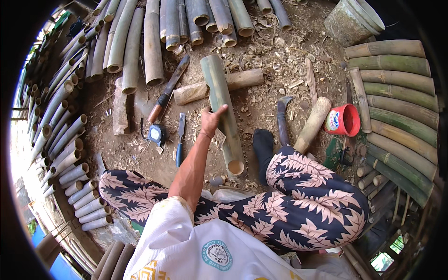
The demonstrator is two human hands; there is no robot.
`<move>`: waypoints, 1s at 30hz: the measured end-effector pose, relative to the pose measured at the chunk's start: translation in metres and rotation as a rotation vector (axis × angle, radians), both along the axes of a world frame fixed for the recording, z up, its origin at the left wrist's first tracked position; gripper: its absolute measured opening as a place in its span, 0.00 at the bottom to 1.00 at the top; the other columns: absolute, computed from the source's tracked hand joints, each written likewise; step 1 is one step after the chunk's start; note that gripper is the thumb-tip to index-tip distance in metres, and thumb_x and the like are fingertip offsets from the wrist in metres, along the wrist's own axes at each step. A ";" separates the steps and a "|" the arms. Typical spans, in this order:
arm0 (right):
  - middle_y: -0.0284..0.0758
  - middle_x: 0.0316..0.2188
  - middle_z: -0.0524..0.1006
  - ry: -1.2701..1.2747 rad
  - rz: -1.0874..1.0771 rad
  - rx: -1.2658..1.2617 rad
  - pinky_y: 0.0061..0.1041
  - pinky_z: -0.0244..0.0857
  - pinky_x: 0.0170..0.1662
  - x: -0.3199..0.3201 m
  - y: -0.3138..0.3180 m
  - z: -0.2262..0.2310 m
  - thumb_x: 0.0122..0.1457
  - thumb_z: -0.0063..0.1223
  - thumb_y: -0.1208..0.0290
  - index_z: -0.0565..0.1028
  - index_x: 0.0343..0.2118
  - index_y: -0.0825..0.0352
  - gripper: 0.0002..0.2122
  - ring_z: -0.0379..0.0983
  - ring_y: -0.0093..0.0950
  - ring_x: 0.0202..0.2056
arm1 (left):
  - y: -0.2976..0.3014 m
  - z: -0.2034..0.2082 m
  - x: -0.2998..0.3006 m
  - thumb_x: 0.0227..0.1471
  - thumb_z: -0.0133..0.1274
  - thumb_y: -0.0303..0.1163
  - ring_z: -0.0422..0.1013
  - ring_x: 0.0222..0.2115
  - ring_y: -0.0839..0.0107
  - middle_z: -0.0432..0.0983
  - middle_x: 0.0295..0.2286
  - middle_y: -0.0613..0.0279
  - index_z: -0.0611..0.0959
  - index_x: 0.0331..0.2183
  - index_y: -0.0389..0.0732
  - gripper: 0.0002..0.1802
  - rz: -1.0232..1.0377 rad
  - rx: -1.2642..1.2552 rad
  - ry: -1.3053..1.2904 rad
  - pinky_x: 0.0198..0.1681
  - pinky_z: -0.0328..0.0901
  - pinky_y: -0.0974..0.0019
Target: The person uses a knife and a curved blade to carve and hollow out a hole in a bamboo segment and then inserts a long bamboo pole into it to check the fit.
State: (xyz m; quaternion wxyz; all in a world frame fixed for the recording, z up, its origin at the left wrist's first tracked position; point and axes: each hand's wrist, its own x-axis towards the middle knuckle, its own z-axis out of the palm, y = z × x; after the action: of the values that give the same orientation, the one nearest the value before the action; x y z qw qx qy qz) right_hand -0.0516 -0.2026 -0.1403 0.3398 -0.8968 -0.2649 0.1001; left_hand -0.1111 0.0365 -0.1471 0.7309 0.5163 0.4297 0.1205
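As the left hand (211,122) grasps its middle, bamboo tube (228,125) across a log (246,79), right hand's grip impossible to tell

A: What's underneath it all?
B: A brown earth floor (140,107), strewn with pale wood chips (252,111).
A: And on its left part?
B: A flat piece of wood (121,109), a long blade with a wooden handle (169,88), then a black tape measure (157,134) near a blue-handled chisel (180,140).
A: Middle and right?
B: A log lying crosswise (247,79), a dark curved tool (282,120), another log (312,125), and a red tub (334,120) just beside that one.
A: Far side?
B: Bamboo poles (152,42) in a row, plus a dirty pale bucket (347,23) toward the right.
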 end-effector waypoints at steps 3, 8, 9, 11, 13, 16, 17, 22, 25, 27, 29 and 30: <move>0.52 0.46 0.70 0.003 -0.005 -0.003 0.44 0.60 0.55 0.001 -0.002 -0.001 0.50 0.58 0.67 0.65 0.58 0.71 0.31 0.67 0.50 0.47 | 0.000 -0.005 0.004 0.37 0.70 0.55 0.76 0.40 0.54 0.75 0.44 0.39 0.68 0.52 0.19 0.55 -0.078 0.021 0.043 0.47 0.71 0.61; 0.53 0.46 0.70 0.003 -0.005 -0.012 0.43 0.61 0.54 0.001 -0.007 -0.002 0.50 0.59 0.65 0.65 0.58 0.71 0.31 0.67 0.50 0.47 | -0.004 -0.003 0.014 0.34 0.70 0.60 0.77 0.41 0.57 0.77 0.40 0.40 0.73 0.48 0.20 0.54 -0.188 0.208 0.178 0.47 0.70 0.60; 0.53 0.46 0.70 0.006 -0.008 -0.014 0.43 0.61 0.54 0.002 -0.010 -0.003 0.50 0.59 0.65 0.65 0.58 0.72 0.31 0.67 0.50 0.47 | -0.009 -0.003 0.016 0.33 0.70 0.60 0.77 0.40 0.57 0.79 0.39 0.40 0.75 0.45 0.21 0.53 -0.151 0.189 0.196 0.46 0.70 0.59; 0.53 0.46 0.70 0.011 -0.003 -0.010 0.43 0.61 0.54 0.001 -0.009 0.001 0.50 0.60 0.65 0.65 0.58 0.72 0.32 0.68 0.50 0.47 | -0.008 -0.011 0.019 0.32 0.70 0.61 0.77 0.41 0.55 0.79 0.39 0.39 0.75 0.46 0.22 0.54 -0.114 0.280 0.312 0.46 0.70 0.59; 0.53 0.46 0.70 0.025 0.005 -0.008 0.43 0.61 0.54 0.000 -0.009 0.002 0.50 0.60 0.64 0.65 0.58 0.72 0.32 0.68 0.51 0.47 | -0.011 -0.012 0.022 0.31 0.69 0.62 0.77 0.41 0.51 0.78 0.40 0.38 0.76 0.46 0.23 0.54 -0.091 0.331 0.392 0.46 0.71 0.58; 0.53 0.46 0.71 0.049 -0.010 -0.013 0.43 0.61 0.54 -0.003 -0.026 0.006 0.51 0.60 0.64 0.65 0.58 0.72 0.32 0.68 0.51 0.47 | -0.012 -0.016 0.025 0.30 0.69 0.63 0.77 0.42 0.51 0.78 0.40 0.37 0.76 0.47 0.23 0.55 -0.084 0.278 0.304 0.46 0.70 0.58; 0.53 0.46 0.71 0.055 -0.017 -0.003 0.42 0.62 0.54 -0.008 -0.030 0.007 0.51 0.60 0.63 0.65 0.58 0.72 0.32 0.68 0.51 0.47 | -0.005 -0.022 0.022 0.31 0.70 0.61 0.77 0.41 0.52 0.78 0.41 0.38 0.75 0.48 0.22 0.55 -0.083 0.312 0.332 0.45 0.71 0.59; 0.54 0.46 0.71 -0.017 -0.177 -0.095 0.42 0.62 0.54 -0.009 -0.102 0.010 0.51 0.61 0.62 0.65 0.58 0.73 0.33 0.68 0.51 0.46 | -0.004 -0.022 0.022 0.31 0.70 0.60 0.78 0.40 0.54 0.79 0.39 0.39 0.78 0.44 0.25 0.50 -0.065 0.259 0.277 0.44 0.72 0.59; 0.54 0.46 0.71 -0.024 -0.252 -0.239 0.42 0.62 0.53 -0.001 -0.145 -0.001 0.51 0.62 0.61 0.65 0.58 0.73 0.33 0.69 0.51 0.46 | -0.002 -0.013 0.019 0.32 0.69 0.61 0.77 0.41 0.50 0.78 0.39 0.36 0.78 0.44 0.24 0.50 -0.133 0.334 0.349 0.45 0.71 0.57; 0.54 0.46 0.71 0.028 -0.260 -0.335 0.42 0.63 0.53 0.007 -0.165 -0.012 0.51 0.62 0.61 0.66 0.58 0.74 0.33 0.69 0.51 0.46 | 0.007 -0.006 0.013 0.34 0.66 0.65 0.76 0.42 0.45 0.77 0.40 0.33 0.77 0.45 0.24 0.52 -0.220 0.431 0.450 0.47 0.69 0.53; 0.54 0.46 0.71 0.185 -0.251 -0.450 0.42 0.63 0.53 0.018 -0.206 -0.018 0.51 0.62 0.61 0.66 0.58 0.74 0.33 0.69 0.51 0.46 | 0.020 0.015 0.013 0.44 0.60 0.60 0.73 0.44 0.45 0.76 0.41 0.34 0.77 0.41 0.26 0.42 -0.219 0.648 0.446 0.48 0.66 0.51; 0.55 0.50 0.69 0.300 -0.202 -0.514 0.41 0.60 0.56 0.031 -0.220 -0.019 0.52 0.63 0.59 0.63 0.59 0.75 0.36 0.67 0.51 0.50 | 0.036 0.015 0.008 0.47 0.58 0.56 0.72 0.44 0.44 0.76 0.41 0.36 0.77 0.41 0.27 0.37 -0.087 0.807 0.390 0.48 0.66 0.51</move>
State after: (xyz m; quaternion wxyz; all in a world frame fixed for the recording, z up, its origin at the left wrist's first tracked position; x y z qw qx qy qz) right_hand -0.0202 -0.4230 -0.1588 0.1453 -0.9503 -0.0875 0.2609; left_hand -0.1029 0.0724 -0.1320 0.3810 0.7906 0.4558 0.1481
